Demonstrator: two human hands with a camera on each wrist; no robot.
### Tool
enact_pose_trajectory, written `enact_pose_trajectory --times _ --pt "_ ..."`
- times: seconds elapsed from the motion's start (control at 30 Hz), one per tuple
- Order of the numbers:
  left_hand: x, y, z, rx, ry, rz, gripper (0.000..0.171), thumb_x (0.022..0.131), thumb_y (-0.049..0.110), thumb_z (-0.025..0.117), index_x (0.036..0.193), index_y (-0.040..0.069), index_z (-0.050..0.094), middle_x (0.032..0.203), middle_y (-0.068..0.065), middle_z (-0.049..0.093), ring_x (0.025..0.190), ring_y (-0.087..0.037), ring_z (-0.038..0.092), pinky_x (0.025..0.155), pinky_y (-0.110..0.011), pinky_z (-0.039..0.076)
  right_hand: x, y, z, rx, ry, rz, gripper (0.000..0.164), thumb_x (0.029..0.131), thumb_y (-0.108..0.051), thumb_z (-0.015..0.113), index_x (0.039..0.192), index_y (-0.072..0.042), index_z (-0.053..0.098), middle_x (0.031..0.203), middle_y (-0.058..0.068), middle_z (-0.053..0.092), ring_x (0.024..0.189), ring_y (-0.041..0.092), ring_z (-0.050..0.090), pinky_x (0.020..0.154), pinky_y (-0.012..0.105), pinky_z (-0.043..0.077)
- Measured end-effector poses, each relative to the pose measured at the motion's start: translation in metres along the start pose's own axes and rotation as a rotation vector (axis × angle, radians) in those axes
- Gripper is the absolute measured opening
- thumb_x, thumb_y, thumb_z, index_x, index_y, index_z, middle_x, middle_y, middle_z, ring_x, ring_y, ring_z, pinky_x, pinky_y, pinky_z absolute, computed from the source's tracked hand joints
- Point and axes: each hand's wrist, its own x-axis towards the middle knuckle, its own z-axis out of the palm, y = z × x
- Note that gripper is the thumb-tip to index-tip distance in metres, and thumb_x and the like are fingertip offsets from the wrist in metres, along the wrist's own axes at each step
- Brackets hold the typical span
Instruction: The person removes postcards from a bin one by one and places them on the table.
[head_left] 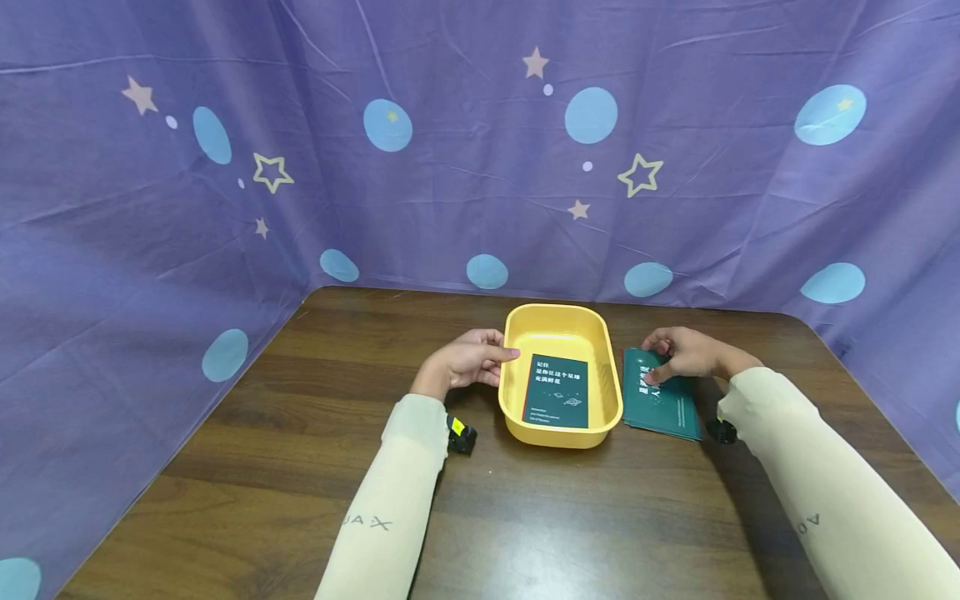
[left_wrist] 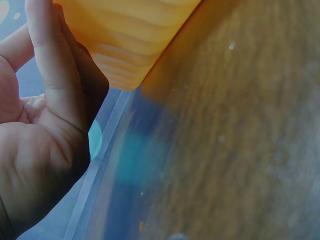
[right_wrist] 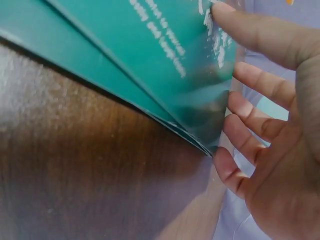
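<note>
A yellow plastic basin (head_left: pixel 558 320) with rounded corners stands on the table, one dark green card (head_left: pixel 557 392) with white print lying inside it. My left hand (head_left: pixel 474 358) grips the basin's left rim, thumb over the edge and fingers against the outer wall; the left wrist view shows the ribbed outside of the basin (left_wrist: pixel 135 45). Right of the basin lies a slightly fanned stack of green cards (head_left: pixel 660 408). My right hand (head_left: pixel 686 353) pinches the upper card, its thumb on the printed face and the other fingers along the edge (right_wrist: pixel 265 115).
The brown wooden table (head_left: pixel 300 467) carries all of this. A purple curtain (head_left: pixel 465 167) with stars and blue spots hangs behind the table and along its left side. Small black wrist cameras (head_left: pixel 461 435) sit at both cuffs.
</note>
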Motion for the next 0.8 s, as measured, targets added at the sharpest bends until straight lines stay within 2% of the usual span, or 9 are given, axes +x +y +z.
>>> enact_pose_trajectory --times 0.2,0.4,0.6,0.8 --pt "0.001 -0.001 -0.001 -0.004 -0.001 0.001 0.026 0.095 0.006 0.063 0.109 -0.003 0.043 0.080 -0.016 0.059 0.055 -0.016 0.061 0.052 -0.026 0.058 0.000 -0.001 0.000 0.006 -0.008 -0.010 0.061 0.074 -0.031 0.086 0.117 0.002 0.057 0.090 0.011 0.044 0.091 0.026 0.046 0.078 0.035 0.038" --pt "0.001 -0.001 -0.001 -0.003 -0.002 0.003 0.025 0.095 0.006 0.062 0.109 -0.002 0.043 0.080 -0.016 0.059 0.055 -0.016 0.061 0.052 -0.026 0.058 -0.002 -0.003 0.001 -0.003 -0.001 -0.017 0.058 0.078 -0.027 0.083 0.118 0.004 0.056 0.093 0.014 0.046 0.092 0.028 0.046 0.078 0.036 0.038" --pt "0.000 -0.002 -0.002 0.000 -0.005 0.006 0.023 0.095 0.006 0.062 0.108 -0.002 0.044 0.080 -0.015 0.059 0.056 -0.016 0.061 0.052 -0.025 0.058 -0.001 -0.001 -0.003 -0.051 0.074 0.021 0.053 0.084 -0.037 0.077 0.118 0.000 0.059 0.103 0.013 0.058 0.096 0.027 0.053 0.084 0.043 0.047" --pt "0.001 -0.001 -0.001 -0.004 -0.011 0.006 0.023 0.095 0.006 0.062 0.107 -0.001 0.044 0.079 -0.015 0.060 0.055 -0.016 0.061 0.052 -0.026 0.058 0.002 -0.010 -0.008 -0.042 0.152 0.019 0.055 0.092 -0.037 0.068 0.127 0.003 0.052 0.118 0.023 0.058 0.110 0.037 0.054 0.091 0.054 0.047"
